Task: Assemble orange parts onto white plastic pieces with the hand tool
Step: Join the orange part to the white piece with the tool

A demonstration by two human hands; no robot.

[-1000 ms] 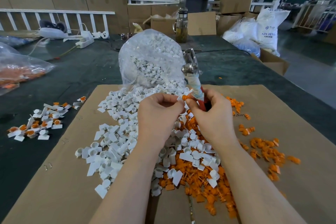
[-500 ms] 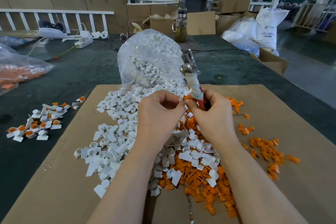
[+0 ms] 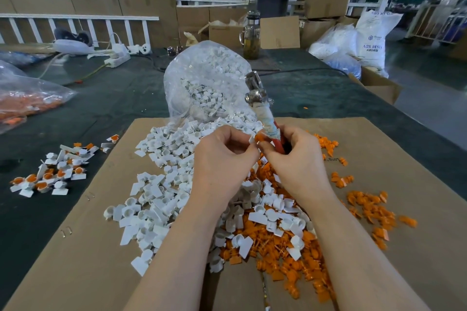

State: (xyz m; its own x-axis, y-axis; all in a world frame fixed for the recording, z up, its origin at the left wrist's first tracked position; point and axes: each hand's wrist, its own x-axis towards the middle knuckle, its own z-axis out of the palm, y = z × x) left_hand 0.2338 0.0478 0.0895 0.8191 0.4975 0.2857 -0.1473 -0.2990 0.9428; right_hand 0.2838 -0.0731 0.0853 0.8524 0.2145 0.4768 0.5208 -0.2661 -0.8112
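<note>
Orange part [image 3: 259,138] pinched in right hand [image 3: 298,164] fingers beside hand tool [image 3: 262,108] with cloth-wrapped handle, left hand [image 3: 222,161] pinching white plastic piece [image 3: 251,140], both above mixed pile on cardboard-covered worktop [image 3: 404,159].

I saw bare cardboard [image 3: 75,247] open at lower left; a white-piece heap [image 3: 161,179], orange parts [image 3: 290,260] and a bulging bag [image 3: 202,78] blocked the centre.

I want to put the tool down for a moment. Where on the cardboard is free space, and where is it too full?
Bare cardboard lies near left, between the white pieces and the sheet's left edge, and far right beyond the scattered orange parts. The middle, under the left hand and right hand, is crowded.
</note>
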